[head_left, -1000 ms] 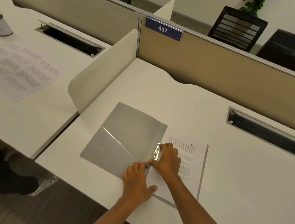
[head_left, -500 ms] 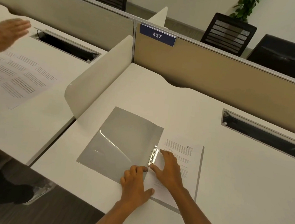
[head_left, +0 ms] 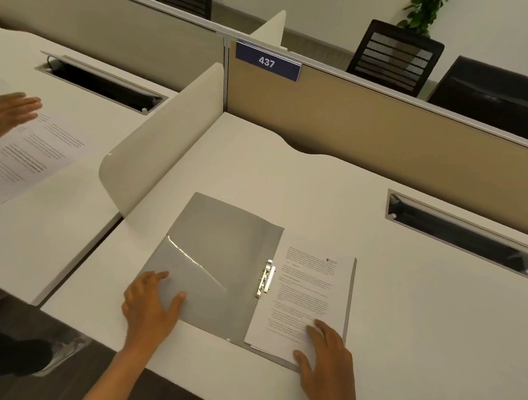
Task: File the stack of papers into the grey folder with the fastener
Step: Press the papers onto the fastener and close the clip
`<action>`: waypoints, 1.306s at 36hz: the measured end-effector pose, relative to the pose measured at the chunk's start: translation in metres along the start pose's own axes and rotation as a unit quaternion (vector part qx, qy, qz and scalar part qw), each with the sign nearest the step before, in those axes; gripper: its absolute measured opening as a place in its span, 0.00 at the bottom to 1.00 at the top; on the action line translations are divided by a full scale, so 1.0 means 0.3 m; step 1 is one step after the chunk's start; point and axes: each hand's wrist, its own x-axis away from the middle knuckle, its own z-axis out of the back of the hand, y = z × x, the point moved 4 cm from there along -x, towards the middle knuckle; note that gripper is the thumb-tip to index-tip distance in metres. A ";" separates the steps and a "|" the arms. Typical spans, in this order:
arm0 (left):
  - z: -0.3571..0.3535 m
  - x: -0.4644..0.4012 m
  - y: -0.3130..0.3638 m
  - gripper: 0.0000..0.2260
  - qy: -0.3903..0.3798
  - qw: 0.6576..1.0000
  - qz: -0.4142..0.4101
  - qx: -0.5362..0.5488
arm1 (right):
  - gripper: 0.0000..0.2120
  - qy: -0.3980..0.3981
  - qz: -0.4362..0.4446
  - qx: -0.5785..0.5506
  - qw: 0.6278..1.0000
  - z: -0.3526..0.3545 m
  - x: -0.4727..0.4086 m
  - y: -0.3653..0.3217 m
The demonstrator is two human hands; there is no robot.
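The grey folder (head_left: 220, 244) lies open on the white desk (head_left: 406, 308). Its left flap carries a clear pocket. The stack of papers (head_left: 305, 292) rests on the right half, and the metal fastener (head_left: 265, 278) lies flat along the spine at the stack's left edge. My left hand (head_left: 151, 308) rests with spread fingers on the flap's lower left corner. My right hand (head_left: 329, 355) lies flat on the stack's lower right corner. Neither hand grips anything.
A curved white divider (head_left: 163, 133) separates this desk from the left one, where another person's hand (head_left: 2, 116) hovers over printed sheets (head_left: 27, 153). A cable slot (head_left: 463, 236) sits at the right. A tan partition (head_left: 390, 131) with the 437 sign stands behind.
Both hands left the fastener at the spine: the left slid out to the flap's lower left corner, the right down to the stack's lower right corner. The other person's hand dropped toward its sheets.
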 end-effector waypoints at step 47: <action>0.272 0.307 0.614 0.20 -0.089 0.962 -0.189 0.178 | 0.31 -0.053 0.021 -0.057 0.997 0.014 0.003 0.052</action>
